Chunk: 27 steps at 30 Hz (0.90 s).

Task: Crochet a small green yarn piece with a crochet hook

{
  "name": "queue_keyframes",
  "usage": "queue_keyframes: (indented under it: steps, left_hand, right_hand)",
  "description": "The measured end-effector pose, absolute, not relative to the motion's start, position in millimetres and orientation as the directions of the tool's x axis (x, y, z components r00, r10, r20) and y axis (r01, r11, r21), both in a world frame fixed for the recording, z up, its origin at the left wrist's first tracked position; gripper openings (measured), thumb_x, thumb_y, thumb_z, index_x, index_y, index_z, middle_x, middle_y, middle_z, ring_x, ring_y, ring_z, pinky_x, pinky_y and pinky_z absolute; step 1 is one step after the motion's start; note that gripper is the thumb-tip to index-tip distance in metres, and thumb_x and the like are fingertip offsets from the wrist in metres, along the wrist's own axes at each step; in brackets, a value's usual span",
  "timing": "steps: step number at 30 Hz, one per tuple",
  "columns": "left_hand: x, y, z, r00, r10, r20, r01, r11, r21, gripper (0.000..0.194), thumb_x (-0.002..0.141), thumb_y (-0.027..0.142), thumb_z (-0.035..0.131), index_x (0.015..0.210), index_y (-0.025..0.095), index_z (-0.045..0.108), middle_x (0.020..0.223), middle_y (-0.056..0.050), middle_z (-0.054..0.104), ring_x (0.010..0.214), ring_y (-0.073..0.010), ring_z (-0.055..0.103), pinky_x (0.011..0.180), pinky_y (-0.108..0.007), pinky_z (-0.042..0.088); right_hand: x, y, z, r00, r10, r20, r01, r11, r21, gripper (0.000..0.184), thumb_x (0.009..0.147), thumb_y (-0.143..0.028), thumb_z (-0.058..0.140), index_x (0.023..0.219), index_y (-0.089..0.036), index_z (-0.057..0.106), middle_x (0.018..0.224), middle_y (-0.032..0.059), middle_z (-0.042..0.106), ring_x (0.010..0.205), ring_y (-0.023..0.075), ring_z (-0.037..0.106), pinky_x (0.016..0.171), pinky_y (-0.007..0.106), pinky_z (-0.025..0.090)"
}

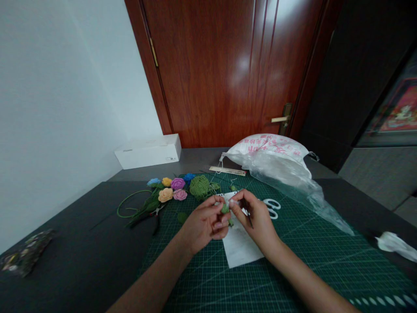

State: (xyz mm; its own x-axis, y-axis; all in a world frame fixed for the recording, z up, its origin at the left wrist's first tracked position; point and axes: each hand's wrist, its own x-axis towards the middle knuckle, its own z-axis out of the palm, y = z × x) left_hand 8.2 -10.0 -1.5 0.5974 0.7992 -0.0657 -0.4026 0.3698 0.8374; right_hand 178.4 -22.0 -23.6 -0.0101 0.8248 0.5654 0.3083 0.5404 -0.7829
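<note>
Left hand (pixel 208 221) pinched closed on small green piece (pixel 224 209), just below frame center. Right hand (pixel 256 213) curled around thin dark tool (pixel 249 216), fingertips at piece. Green yarn ball (pixel 199 187) up-left.

Small green piece (pixel 224 208), pinched, partly hidden, exact shape unclear. Slender dark tool (pixel 248 214) gripped at its 3 o'clock, tilted, lower tip toward 5 o'clock.

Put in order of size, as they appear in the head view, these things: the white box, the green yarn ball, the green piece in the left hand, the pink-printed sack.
1. Pink-printed sack
2. White box
3. Green yarn ball
4. Green piece: partly hidden, but its visible part looks smallest
</note>
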Motion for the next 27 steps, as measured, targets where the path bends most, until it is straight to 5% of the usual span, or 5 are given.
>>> queue_keyframes:
  steps: [15,27]
  left_hand:
    - [9,-5,-12,0.591,0.797,0.125,-0.497,0.238,0.834,0.025,0.083,0.017,0.075,0.102,0.018,0.059,0.08,-0.003,0.063,0.06,-0.0107,0.052,0.051,-0.023,0.047]
    - [12,-6,-18,0.595,0.779,0.199,-0.424,0.093,0.901,0.025,0.091,0.018,0.07,0.108,0.02,0.052,0.082,-0.002,0.066,0.059,-0.01,0.053,0.049,-0.022,0.052]
  right_hand:
    - [183,-13,-30,-0.007,0.858,0.514,0.233,0.501,-0.833,0.012,0.094,-0.033,0.061,0.093,-0.021,0.06,0.079,0.0036,0.065,0.068,0.0197,0.06,0.064,0.032,0.045]
    - [185,-13,-25,-0.107,0.871,0.479,0.161,0.491,-0.856,0.012,0.091,-0.03,0.067,0.086,-0.023,0.058,0.062,-0.002,0.066,0.057,0.0173,0.063,0.061,0.029,0.045]
